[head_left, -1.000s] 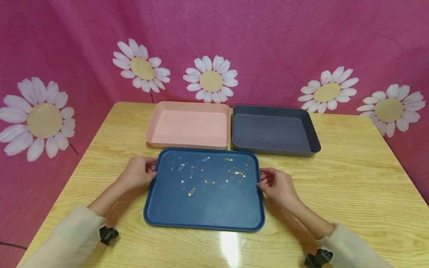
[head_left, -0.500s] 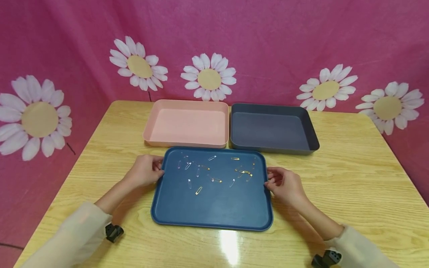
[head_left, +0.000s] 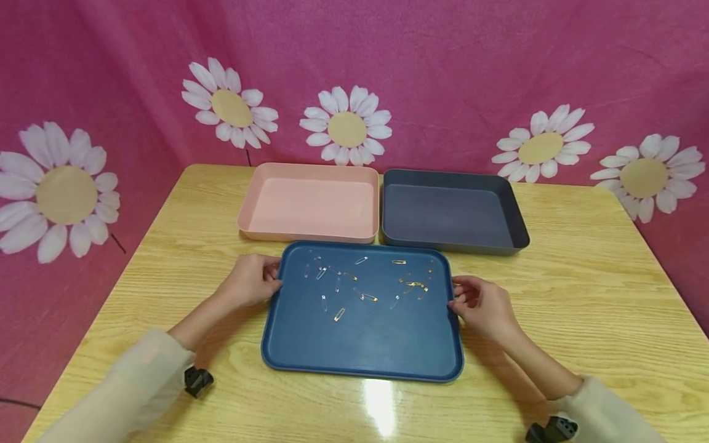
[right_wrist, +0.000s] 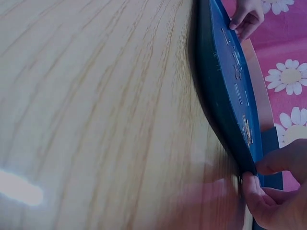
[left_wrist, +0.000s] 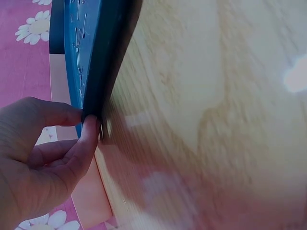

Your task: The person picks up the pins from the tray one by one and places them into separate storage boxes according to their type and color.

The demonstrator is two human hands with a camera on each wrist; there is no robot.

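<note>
Left hand (head_left: pixel 250 280) and right hand (head_left: pixel 490 310) pinch the blue tray (head_left: pixel 360 344) by its short edges, between the side edges of the table (head_left: pixel 587 289); level grips should keep safety pins (head_left: pixel 369 298) still.

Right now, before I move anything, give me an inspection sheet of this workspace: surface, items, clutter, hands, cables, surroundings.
Surface: light wood-grain table, with a bright glare patch near its front.
Job's things: shallow blue rectangular tray with rounded corners; gold and silver metal safety pins scattered mostly over its far half. Beyond it, a deeper pink rectangular tray on the left and a dark grey rectangular tray on the right.
Clutter: nothing seen.
Hands: left hand pinches the blue tray's left rim; right hand pinches its right rim.
Cables: nothing seen.
Surroundings: magenta cloth backdrop with white daisies.
</note>
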